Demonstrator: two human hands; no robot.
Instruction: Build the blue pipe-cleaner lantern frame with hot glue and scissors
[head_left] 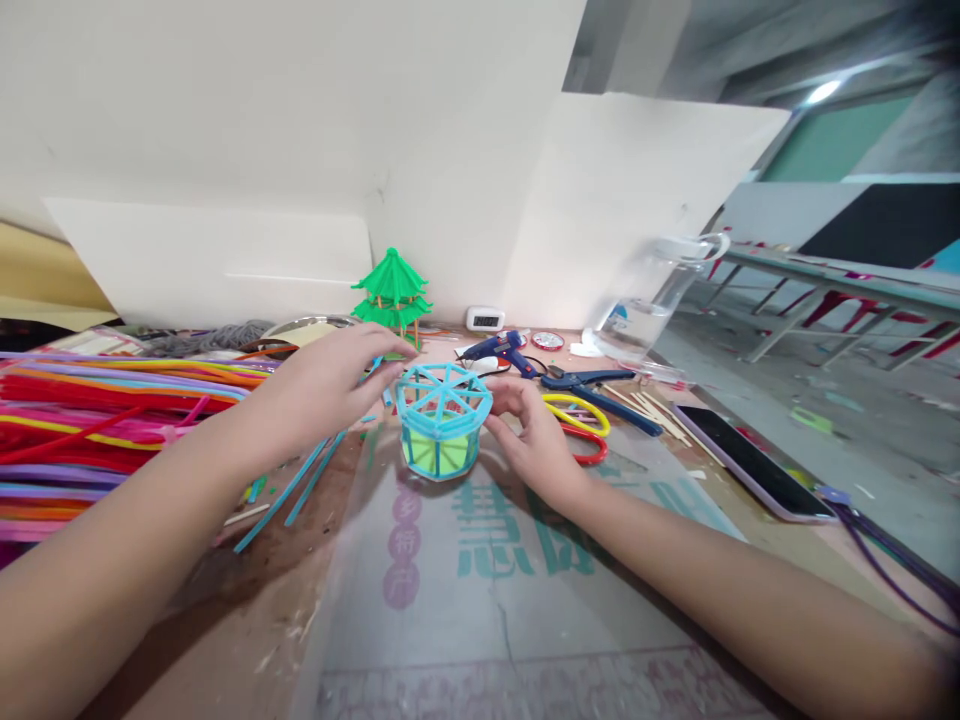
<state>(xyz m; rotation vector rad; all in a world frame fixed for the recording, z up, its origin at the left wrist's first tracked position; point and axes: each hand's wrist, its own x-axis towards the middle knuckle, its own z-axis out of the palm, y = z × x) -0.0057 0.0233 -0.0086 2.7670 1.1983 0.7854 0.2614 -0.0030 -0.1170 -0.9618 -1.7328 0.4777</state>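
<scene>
A small light-blue octagonal frame made of pipe cleaner strips stands in the middle, with spokes across its top and a yellow-green piece inside its lower part. My right hand has curled fingers and thumb at the frame's right rim, gripping it there. On the other side, my left hand reaches to the upper left edge, thumb and forefinger apart. Whether its fingertips touch the rim is hard to see. Loose blue strips lie under my left wrist.
Pipe cleaner bundles fill the left side. Behind are a green model pagoda, timer and glue gun. Rightward lie scissors, blue-handled cutters, sticks, a phone and a water bottle.
</scene>
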